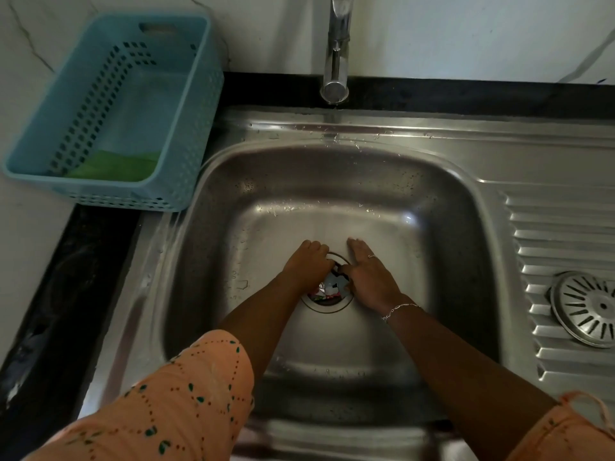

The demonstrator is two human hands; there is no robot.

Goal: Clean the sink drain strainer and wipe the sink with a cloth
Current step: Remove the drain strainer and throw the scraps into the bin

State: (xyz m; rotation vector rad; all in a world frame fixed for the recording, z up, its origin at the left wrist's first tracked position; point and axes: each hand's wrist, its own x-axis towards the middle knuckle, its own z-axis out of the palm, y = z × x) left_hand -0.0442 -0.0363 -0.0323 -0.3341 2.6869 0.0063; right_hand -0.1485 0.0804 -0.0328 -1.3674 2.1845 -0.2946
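Fingers of my right hand lie straight and together, flat on the floor of the sink, just at 1 o'clock of the drain opening. The thumb side is down at the drain rim. Ring on one finger, thin chain bracelet at the wrist.

Left hand: fingers curled down over the drain rim at 10 o'clock, tips hidden. Cannot tell whether they hold anything.

Drain opening sits uncovered between the two hands, with bright scraps of debris showing inside.

Drain strainer: out of the drain, lying flat on the ribbed drainboard at 3 o'clock, well apart from both hands. Slotted steel disc with a centre knob.

Cloth: green, folded at the bottom of a blue perforated basket at 10 o'clock, on the black table beside the sink.

Tap at 12 o'clock, spout over the back rim. Water drops lie scattered along that rim and the back wall of the basin.

Small marks on the basin wall at 9 o'clock, too blurred to read.

Orange patterned sleeve on the left arm at 7 o'clock.
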